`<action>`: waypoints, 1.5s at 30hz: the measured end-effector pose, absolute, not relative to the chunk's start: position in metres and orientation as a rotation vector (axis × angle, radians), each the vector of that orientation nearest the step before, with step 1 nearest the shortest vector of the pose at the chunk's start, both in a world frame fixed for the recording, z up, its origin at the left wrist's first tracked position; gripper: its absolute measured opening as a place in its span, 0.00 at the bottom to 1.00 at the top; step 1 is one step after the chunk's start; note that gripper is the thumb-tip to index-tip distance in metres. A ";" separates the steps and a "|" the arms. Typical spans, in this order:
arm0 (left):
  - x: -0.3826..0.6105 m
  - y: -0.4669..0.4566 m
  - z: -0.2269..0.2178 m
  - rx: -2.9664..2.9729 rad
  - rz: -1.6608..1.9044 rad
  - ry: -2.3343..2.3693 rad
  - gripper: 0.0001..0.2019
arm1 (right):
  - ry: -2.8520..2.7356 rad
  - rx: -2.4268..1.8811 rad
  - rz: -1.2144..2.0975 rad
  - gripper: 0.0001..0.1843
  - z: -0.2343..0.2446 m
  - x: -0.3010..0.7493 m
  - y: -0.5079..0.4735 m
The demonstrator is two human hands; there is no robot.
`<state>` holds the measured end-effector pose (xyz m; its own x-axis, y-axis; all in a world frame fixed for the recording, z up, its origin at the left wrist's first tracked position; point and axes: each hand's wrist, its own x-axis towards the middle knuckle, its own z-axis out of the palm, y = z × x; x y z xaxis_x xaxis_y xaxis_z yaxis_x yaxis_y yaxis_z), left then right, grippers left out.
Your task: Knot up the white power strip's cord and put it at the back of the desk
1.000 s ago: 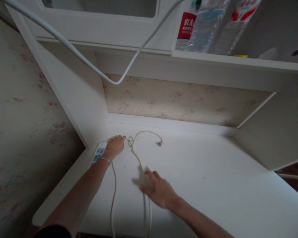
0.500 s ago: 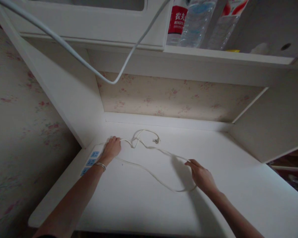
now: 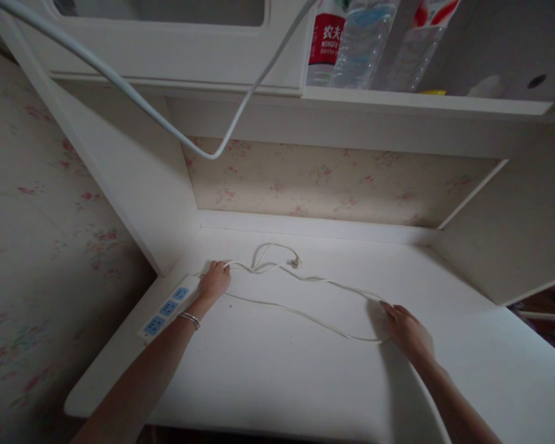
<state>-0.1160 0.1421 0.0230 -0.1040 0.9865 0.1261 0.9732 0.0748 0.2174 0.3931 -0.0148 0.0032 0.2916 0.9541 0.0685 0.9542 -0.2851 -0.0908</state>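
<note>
A white power cord (image 3: 305, 311) runs in a long loop across the white desk. My left hand (image 3: 215, 280), with a bracelet on its wrist, is closed on the cord at the left, beside the power strip (image 3: 169, 307) with its blue sockets. Out to the right, my right hand (image 3: 407, 333) pinches the other end of the loop, its fingertips partly hidden. Between the hands the upper strands cross and twist. The plug (image 3: 295, 263) lies on the desk towards the back, at the end of a small curl of cord.
A thick white cable (image 3: 208, 154) hangs across the view in front of the cabinet. Plastic bottles (image 3: 363, 46) stand on the shelf above. Side panels (image 3: 115, 166) and a papered back wall (image 3: 324, 182) enclose the desk (image 3: 259, 382).
My right hand has moved right, drawing the cord loop longer and straighter. My left hand has stayed near the power strip, and more of the strip now shows.
</note>
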 end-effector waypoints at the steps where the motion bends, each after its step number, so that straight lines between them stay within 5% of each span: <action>1: -0.115 0.138 0.023 2.091 0.382 2.241 0.18 | -1.752 -2.455 0.002 0.25 0.004 0.395 -0.017; 12: -0.105 0.092 0.035 2.402 0.367 2.039 0.15 | -1.616 -2.818 0.178 0.25 0.037 0.376 -0.024; 16: -0.097 0.083 0.037 2.528 0.355 1.999 0.16 | -1.807 -2.654 0.256 0.24 0.053 0.337 -0.012; 19: -0.089 0.075 0.036 2.548 0.360 1.942 0.18 | -1.938 -2.167 0.693 0.27 0.054 0.292 0.005; 22: -0.080 0.066 0.036 2.507 0.377 1.972 0.18 | -1.461 -1.839 1.288 0.36 0.050 0.243 0.028; 26: -0.073 0.054 0.034 2.442 0.411 1.988 0.17 | -0.987 -1.436 1.648 0.33 0.047 0.192 0.058; 32: -0.077 0.045 0.026 2.342 0.521 1.976 0.15 | -0.968 -1.192 1.517 0.22 0.052 0.160 0.077; 40: -0.080 0.057 0.017 2.203 0.607 1.886 0.18 | -1.261 -1.280 0.885 0.31 0.064 0.184 0.098; 45: -0.083 0.059 0.013 2.082 0.684 1.817 0.19 | -1.574 -1.518 0.814 0.37 0.075 0.188 0.142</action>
